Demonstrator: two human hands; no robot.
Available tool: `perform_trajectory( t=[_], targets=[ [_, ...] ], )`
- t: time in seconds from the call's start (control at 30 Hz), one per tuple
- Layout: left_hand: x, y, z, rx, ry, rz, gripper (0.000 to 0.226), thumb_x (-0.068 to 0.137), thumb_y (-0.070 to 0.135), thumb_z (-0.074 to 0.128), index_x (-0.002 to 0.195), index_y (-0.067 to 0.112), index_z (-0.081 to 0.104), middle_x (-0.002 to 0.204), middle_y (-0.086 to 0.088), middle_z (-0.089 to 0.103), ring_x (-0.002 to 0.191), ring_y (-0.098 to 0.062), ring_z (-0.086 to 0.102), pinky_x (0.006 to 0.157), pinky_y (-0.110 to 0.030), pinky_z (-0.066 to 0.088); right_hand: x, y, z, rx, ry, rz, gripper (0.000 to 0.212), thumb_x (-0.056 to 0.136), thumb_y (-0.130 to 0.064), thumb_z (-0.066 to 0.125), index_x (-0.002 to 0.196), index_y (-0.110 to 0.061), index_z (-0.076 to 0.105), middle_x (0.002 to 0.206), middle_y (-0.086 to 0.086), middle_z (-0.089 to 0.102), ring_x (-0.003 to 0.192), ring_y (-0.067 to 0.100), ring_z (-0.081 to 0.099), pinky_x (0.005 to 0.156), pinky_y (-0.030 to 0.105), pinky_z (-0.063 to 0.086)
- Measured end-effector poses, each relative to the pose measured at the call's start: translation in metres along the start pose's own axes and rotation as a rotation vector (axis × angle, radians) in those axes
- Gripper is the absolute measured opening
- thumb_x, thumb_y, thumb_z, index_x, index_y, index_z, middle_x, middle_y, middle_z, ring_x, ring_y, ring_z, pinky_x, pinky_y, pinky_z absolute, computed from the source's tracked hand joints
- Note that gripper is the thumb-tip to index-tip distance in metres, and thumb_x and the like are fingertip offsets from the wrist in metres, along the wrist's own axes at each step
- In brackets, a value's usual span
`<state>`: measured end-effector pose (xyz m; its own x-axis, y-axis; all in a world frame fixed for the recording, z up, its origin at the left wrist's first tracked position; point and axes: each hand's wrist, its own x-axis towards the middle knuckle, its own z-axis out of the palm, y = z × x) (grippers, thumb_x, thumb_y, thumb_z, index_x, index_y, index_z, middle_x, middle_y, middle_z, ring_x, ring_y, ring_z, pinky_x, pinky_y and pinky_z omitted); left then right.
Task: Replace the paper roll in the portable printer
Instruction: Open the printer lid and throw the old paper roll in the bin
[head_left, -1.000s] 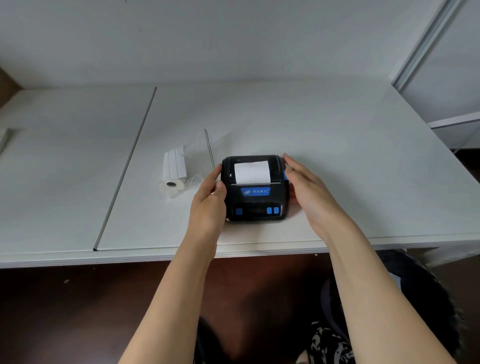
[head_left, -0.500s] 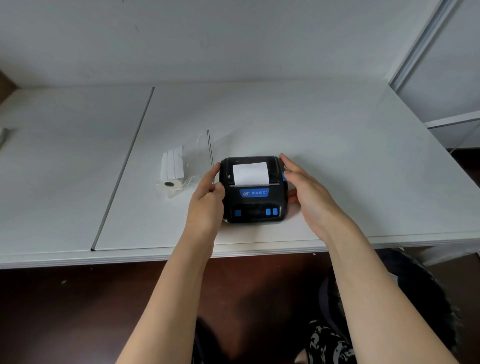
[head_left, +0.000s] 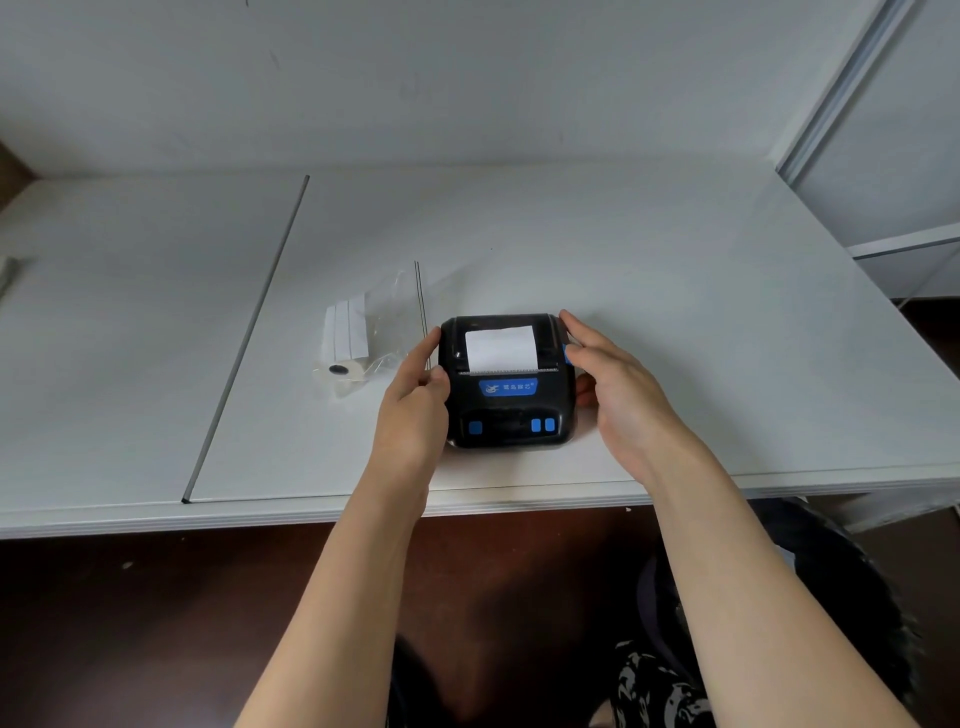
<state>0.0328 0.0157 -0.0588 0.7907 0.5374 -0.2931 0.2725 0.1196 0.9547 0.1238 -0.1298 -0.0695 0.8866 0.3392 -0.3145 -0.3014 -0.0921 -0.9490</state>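
Observation:
A black portable printer (head_left: 506, 400) with blue buttons sits near the front edge of the white table, lid down, a strip of white paper (head_left: 501, 347) lying over its top. My left hand (head_left: 415, 410) grips its left side. My right hand (head_left: 618, 395) holds its right side, the thumb on a blue side button. A white paper roll (head_left: 344, 358) with unrolled labels lies to the left in a clear plastic bag (head_left: 387, 322).
The white table (head_left: 675, 291) has a dark seam (head_left: 249, 332) running front to back on the left. A wall stands behind and a white shelf unit (head_left: 898, 156) at the right. Dark floor lies under the table's front edge.
The hands and printer have stayed almost still. The view has shifted slightly, and more of the clear bag shows behind the roll.

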Motion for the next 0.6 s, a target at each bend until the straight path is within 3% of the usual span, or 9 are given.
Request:
perform_trajectory(
  t=[0.17, 0.4, 0.6],
  targets=[
    [0.0013, -0.002, -0.0002, 0.012, 0.008, -0.001, 0.047, 0.1, 0.013, 0.033, 0.134, 0.041, 0.05, 0.098, 0.005, 0.054, 0.077, 0.0, 0.048, 0.073, -0.014, 0.038, 0.0001, 0.0003, -0.0022, 0.001, -0.002, -0.001, 0.044, 0.096, -0.015, 0.045, 0.138, -0.027, 0.048, 0.124, -0.001, 0.061, 0.076, -0.001, 0.054, 0.068, 0.016, 0.042],
    [0.0007, -0.0021, -0.0004, 0.002, 0.005, -0.012, 0.046, 0.1, 0.014, 0.033, 0.133, 0.042, 0.051, 0.096, 0.006, 0.057, 0.082, -0.001, 0.05, 0.072, -0.014, 0.038, 0.0012, 0.0017, 0.0009, -0.002, 0.015, -0.033, 0.045, 0.097, -0.011, 0.043, 0.14, -0.023, 0.046, 0.13, 0.001, 0.058, 0.079, -0.003, 0.049, 0.075, 0.013, 0.04],
    [0.0003, -0.0019, -0.0006, -0.004, -0.001, -0.02, 0.045, 0.1, 0.015, 0.034, 0.133, 0.042, 0.049, 0.09, 0.007, 0.052, 0.075, 0.0, 0.046, 0.069, -0.012, 0.036, -0.0006, -0.0001, 0.0039, 0.003, 0.021, -0.046, 0.045, 0.098, -0.009, 0.041, 0.141, -0.021, 0.046, 0.141, 0.002, 0.054, 0.104, 0.008, 0.05, 0.084, 0.014, 0.04]
  ],
)
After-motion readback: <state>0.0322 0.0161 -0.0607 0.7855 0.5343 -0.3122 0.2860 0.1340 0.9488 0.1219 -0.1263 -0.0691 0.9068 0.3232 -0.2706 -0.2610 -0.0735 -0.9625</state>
